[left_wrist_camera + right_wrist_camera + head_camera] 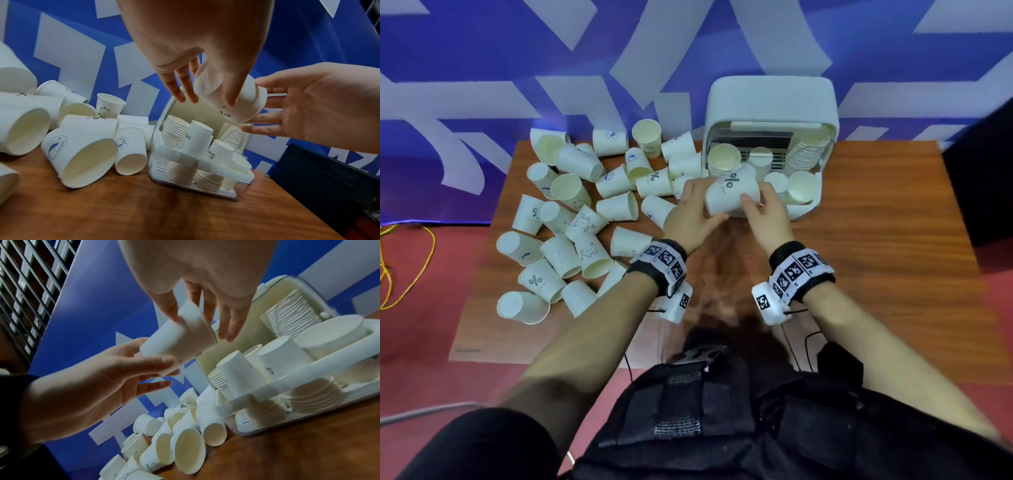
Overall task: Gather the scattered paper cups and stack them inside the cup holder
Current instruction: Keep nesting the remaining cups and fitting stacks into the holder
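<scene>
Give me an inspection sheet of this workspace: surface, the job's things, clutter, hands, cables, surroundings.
Surface: brown wooden table, bare at right.
Job's things: white plastic cup holder at the table's back, holding nested stacks; many white paper cups scattered left, mostly lying on their sides; one held cup with a percent mark above the holder's front.
Clutter: nothing seen.
Hands: left hand and right hand both hold the held cup.
Cables: yellow cable on the floor; black wires from the wrist units.
Surroundings: blue-and-white patterned wall; black box at right.
</scene>
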Demonstrator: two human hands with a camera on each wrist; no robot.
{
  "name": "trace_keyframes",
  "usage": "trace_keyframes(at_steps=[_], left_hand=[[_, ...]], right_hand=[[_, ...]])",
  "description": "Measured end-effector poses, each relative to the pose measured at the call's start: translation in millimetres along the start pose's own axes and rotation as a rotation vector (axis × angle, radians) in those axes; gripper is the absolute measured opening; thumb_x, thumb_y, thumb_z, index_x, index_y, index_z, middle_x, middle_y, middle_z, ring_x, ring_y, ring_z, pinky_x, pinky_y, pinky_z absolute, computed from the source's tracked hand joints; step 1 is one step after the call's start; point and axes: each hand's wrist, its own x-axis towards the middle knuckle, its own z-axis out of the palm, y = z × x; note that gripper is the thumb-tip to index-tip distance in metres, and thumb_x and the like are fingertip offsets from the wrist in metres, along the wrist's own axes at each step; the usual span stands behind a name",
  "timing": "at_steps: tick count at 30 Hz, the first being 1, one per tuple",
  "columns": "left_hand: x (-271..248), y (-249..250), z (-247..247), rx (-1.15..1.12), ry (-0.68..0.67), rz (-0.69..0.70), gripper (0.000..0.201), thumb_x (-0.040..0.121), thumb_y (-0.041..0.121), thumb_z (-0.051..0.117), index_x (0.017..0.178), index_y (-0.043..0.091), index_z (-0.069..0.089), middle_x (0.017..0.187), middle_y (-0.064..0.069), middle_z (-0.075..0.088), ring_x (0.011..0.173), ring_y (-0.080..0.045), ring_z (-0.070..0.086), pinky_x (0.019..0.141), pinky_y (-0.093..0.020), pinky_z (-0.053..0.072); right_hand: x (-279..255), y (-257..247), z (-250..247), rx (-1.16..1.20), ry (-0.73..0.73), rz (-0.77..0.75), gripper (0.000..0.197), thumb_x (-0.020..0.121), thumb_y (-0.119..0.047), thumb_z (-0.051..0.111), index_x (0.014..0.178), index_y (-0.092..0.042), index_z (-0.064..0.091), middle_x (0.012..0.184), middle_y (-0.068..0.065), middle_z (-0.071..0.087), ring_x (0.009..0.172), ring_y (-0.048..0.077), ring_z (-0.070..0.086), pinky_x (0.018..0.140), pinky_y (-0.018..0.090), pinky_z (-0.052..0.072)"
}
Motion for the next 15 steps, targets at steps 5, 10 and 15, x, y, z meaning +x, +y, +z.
trace_keyframes(at_steps=[5, 10, 15], left_hand=[[5, 11, 13, 0.064, 0.008, 0.056, 0.059, 0.085, 0.028, 0.067, 0.137, 0.019, 0.041, 0.126, -0.009, 0.040, 0.109, -0.025, 0.050, 0.080, -0.041, 0.051], [1, 15, 30, 0.063, -0.065, 0.003, 0.061, 0.084, 0.026, 0.070, 0.138, 0.017, 0.041, 0.131, -0.009, 0.041, 0.116, -0.024, 0.049, 0.084, -0.032, 0.042], [0, 16, 44, 0.020, -0.093, -0.064, 0.064, 0.084, 0.028, 0.071, 0.140, 0.016, 0.040, 0.134, -0.010, 0.041, 0.122, -0.024, 0.046, 0.100, -0.038, 0.041]], right_hand=[[0, 12, -29, -0.010, 0.007, 0.038, 0.032, 0.094, -0.021, 0.056, 0.124, -0.011, 0.052, 0.118, 0.001, 0.054, 0.107, 0.015, 0.052, 0.092, 0.025, 0.042], [0, 27, -44, -0.083, -0.047, 0.044, 0.046, 0.092, -0.012, 0.054, 0.136, -0.016, 0.043, 0.129, 0.005, 0.055, 0.116, 0.018, 0.053, 0.100, 0.032, 0.043], [3, 37, -50, -0.138, -0.124, 0.059, 0.055, 0.090, -0.011, 0.054, 0.142, -0.016, 0.037, 0.132, 0.007, 0.054, 0.119, 0.021, 0.052, 0.104, 0.039, 0.043]])
